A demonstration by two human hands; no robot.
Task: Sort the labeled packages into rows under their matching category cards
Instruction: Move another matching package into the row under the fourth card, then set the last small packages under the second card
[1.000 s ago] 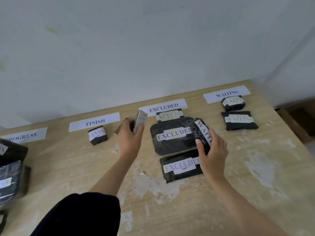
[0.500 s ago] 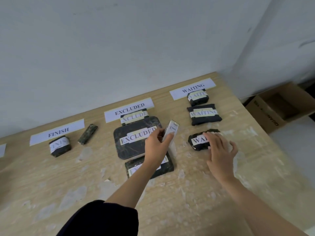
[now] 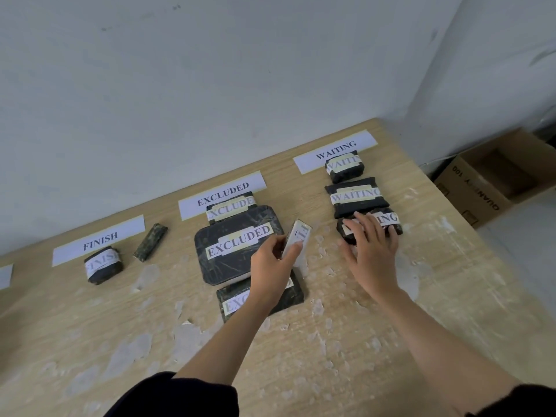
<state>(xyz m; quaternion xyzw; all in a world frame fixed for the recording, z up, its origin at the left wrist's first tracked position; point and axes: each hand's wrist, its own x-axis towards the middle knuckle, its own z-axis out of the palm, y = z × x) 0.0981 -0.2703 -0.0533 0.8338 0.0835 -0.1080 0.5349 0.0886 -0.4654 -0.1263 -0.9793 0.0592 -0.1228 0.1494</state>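
Observation:
White category cards lie along the wall: FINISH [image 3: 99, 238], EXCLUDED [image 3: 222, 194] and WAITING [image 3: 335, 149]. Under WAITING lie two dark labeled packages [image 3: 344, 167] [image 3: 356, 196], and below them a third WAITING package [image 3: 389, 219] with my right hand [image 3: 371, 248] spread flat on top of it. My left hand [image 3: 270, 266] holds a small pale labeled package [image 3: 298, 240] upright, between the EXCLUDED and WAITING rows. Three EXCLUDED packages [image 3: 230, 207] [image 3: 237, 245] [image 3: 234, 302] form a row; the lowest is partly hidden by my left arm. One FINISH package [image 3: 103, 264] sits under its card.
A small dark package with no label showing [image 3: 150, 242] lies right of the FINISH card. The wooden table [image 3: 331, 341] has worn pale patches. Its right edge drops to an open cardboard box [image 3: 493, 179] on the floor. Another card [image 3: 4, 276] shows at the far left edge.
My right hand moved the third WAITING package from the big EXCLUDED package to just under the two WAITING packages. My left hand carried the pale package rightward. The view turned right.

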